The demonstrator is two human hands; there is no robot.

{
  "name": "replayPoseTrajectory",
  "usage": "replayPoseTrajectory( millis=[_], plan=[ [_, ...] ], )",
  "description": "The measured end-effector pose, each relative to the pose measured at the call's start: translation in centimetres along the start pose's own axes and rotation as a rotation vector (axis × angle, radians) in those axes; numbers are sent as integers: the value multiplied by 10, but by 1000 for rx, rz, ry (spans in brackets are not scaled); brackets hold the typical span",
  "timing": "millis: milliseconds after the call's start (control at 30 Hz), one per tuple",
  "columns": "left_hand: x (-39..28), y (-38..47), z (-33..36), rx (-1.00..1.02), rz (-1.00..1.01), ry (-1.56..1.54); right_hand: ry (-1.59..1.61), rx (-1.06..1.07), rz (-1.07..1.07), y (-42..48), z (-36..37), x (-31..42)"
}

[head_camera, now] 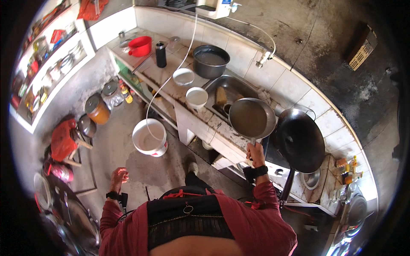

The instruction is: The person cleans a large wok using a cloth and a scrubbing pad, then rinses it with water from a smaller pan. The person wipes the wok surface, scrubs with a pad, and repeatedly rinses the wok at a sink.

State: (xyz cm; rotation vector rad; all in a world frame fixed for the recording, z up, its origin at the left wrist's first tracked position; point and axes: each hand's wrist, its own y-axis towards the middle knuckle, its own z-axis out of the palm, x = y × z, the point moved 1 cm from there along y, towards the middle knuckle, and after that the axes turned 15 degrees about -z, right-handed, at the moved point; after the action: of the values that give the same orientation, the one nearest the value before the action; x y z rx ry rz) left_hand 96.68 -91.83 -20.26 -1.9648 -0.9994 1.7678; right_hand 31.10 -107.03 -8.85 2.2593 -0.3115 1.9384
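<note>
My right hand [255, 152] grips the handle of a metal pan [250, 120] with murky liquid in it, held over the right edge of the steel sink [235, 84]. Off to the left, my left hand [119, 177] hangs above the floor with its fingers loosely curled; it seems to hold nothing. A yellowish sponge or cloth [221, 96] lies in the sink beside the drain. Two white bowls [183, 76] [196, 97] stand left of the sink, near a dark pot [211, 60] with liquid in it. A black wok [299, 140] rests on the stove at the right.
A white bucket [150, 137] stands on the floor, a thin white hose [166, 81] running down into it. On the counter are a red plastic basin [141, 46] and a black bottle [160, 55]. Lidded jars [97, 108] line the left wall, and the wok's handle [288, 185] sticks out over the counter edge.
</note>
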Motion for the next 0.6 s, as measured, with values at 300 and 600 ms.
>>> replayPoseTrajectory(
  millis=[300, 600],
  plan=[
    [-285, 86, 136, 273, 333, 157, -583, -160, 12, 87, -16, -47],
    [-529, 74, 351, 741, 868, 543, -927, -264, -239, 101, -17, -6]
  ],
)
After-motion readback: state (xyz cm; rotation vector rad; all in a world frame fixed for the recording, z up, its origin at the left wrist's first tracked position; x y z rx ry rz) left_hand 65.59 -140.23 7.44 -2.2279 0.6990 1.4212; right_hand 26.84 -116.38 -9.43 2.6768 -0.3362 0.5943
